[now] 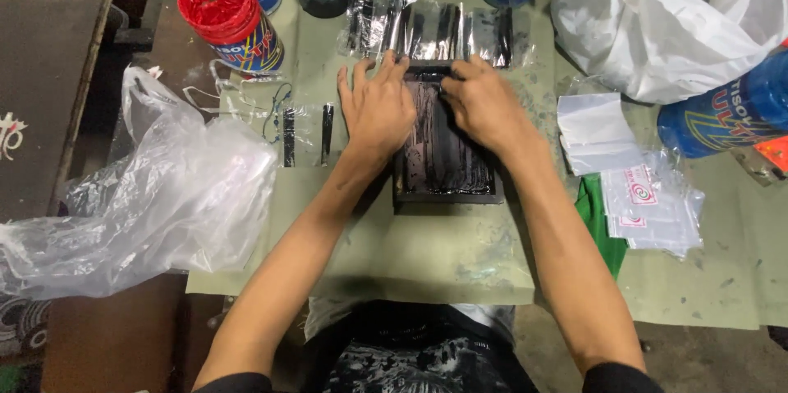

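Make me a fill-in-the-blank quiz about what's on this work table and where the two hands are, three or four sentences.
1. Both hands, the left hand and the right hand, rest on a small ink-smeared frame whose colour is ____.
2. The round plastic jar at the upper left has a lid coloured ____.
3. The crumpled clear plastic bag lies on the person's ____ side.
4. The table cover under the frame is pale ____.

Missing words: black; red; left; green

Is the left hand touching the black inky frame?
Touching. The head view shows the left hand lying flat on the left edge of the black frame, palm and fingers pressed on it with no gap showing.
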